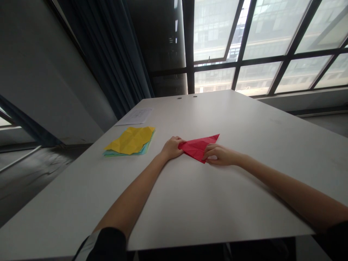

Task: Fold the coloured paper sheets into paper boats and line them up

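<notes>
A red sheet of paper (196, 145), folded into a rough triangle with creases across it, lies on the white table in front of me. My left hand (173, 148) grips its left corner, the fingers curled over the edge. At the lower right edge, my right hand (219, 155) pinches the paper between thumb and fingers. One pointed corner sticks up and out to the right, beyond my right fingers. The parts of the paper under my fingers are hidden.
Left of my hands sits a stack of coloured paper, a creased yellow sheet (132, 140) on top and blue-green sheets (141, 151) beneath. Farther back lies a printed white sheet (135, 116). The white table (217, 203) reaches toward windows and a dark blue curtain (114, 50).
</notes>
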Demonstrator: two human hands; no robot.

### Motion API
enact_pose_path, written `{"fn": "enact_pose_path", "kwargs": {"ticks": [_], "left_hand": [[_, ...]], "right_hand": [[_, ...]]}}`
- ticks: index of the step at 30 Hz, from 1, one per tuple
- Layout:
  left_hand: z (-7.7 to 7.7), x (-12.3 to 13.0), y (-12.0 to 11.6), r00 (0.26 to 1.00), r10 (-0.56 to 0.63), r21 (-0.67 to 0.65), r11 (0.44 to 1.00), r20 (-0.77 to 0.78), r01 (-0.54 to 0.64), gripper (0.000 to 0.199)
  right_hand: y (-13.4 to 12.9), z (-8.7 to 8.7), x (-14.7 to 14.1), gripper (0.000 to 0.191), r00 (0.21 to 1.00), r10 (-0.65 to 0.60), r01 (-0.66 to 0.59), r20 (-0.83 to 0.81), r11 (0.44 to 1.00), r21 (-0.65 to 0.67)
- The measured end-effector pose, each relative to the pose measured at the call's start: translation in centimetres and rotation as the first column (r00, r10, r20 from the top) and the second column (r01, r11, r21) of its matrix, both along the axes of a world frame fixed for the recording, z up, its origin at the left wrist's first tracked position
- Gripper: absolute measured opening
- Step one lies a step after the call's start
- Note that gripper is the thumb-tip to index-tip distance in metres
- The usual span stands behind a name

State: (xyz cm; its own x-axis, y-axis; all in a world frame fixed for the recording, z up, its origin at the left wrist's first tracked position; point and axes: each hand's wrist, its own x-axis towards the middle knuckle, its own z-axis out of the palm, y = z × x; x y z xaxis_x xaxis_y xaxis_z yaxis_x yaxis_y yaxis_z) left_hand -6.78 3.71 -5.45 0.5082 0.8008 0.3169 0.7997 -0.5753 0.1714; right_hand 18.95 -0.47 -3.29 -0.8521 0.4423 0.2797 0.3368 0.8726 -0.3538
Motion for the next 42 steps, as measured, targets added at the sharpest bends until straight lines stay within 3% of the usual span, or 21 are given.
{"fn": "enact_pose_path", "kwargs": {"ticks": [22, 24, 28, 32, 36, 42], "left_hand": [[0.3, 0.0, -0.1, 1.0, -0.009, -0.047, 0.999, -0.002, 0.009, 0.034], [0.7, -0.2, 0.0, 0.999, -0.037, -0.088, 0.995, -0.012, 0.035, 0.038], [2.3, -0.6, 0.0, 0.994, -0.085, -0.268, 0.961, -0.062, 0.066, 0.064], [3.2, 0.5, -0.5, 0.995, -0.02, -0.265, 0.964, -0.1, -0.007, 0.056], [2.1, 3.3, -1.7, 0.991, 0.046, -0.167, 0.984, -0.122, -0.067, 0.047], [0.2, 5.7, -3.1, 0.973, 0.102, -0.258, 0.954, -0.209, -0.155, 0.053]], "right_hand": [[0.3, -0.1, 0.0, 0.017, 1.0, 0.007, -0.008, -0.005, 0.997, -0.077], [0.3, -0.2, 0.0, 0.017, 1.0, -0.009, 0.009, 0.003, 0.997, -0.078], [0.2, -0.1, 0.1, 0.017, 0.999, -0.031, 0.032, 0.009, 0.996, -0.088], [0.3, -0.1, 0.1, 0.017, 1.0, -0.007, 0.006, -0.012, 0.995, -0.101], [0.4, -0.1, 0.2, 0.017, 1.0, 0.005, -0.007, -0.017, 0.995, -0.101], [0.2, 0.0, 0.1, 0.015, 1.0, 0.006, -0.006, -0.005, 0.998, -0.062]]}}
